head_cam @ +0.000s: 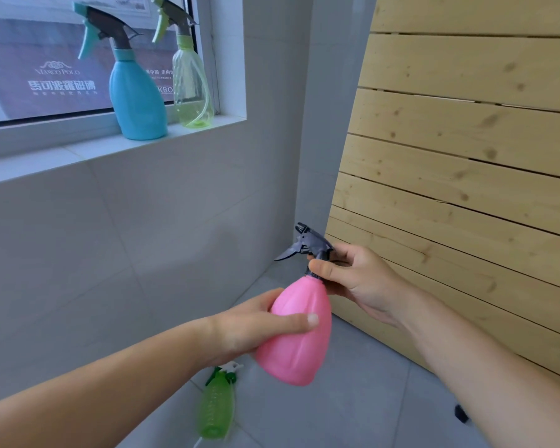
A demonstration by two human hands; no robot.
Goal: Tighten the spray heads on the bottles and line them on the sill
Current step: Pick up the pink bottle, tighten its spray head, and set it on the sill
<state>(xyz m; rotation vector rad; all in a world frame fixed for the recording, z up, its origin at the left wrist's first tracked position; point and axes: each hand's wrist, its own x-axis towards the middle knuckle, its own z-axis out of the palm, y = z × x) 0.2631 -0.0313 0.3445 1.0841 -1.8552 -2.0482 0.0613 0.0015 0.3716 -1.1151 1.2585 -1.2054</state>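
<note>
I hold a pink spray bottle [296, 331] in mid-air, tilted with its top to the right. My left hand [256, 321] wraps the pink body from the left. My right hand [353, 279] pinches the neck collar just below the dark grey spray head [307, 242]. On the white window sill [88, 150] at upper left stand a blue bottle [138, 98] with a teal trigger and, to its right, a clear yellow-green bottle [191, 88]. A green bottle [215, 405] with a white nozzle lies on the floor beneath my hands.
A slatted pale wood panel [459, 163] leans against the wall on the right. Grey tiles cover the wall [110, 237] under the sill and the floor [353, 399]. A small dark object [461, 413] sits on the floor by my right forearm.
</note>
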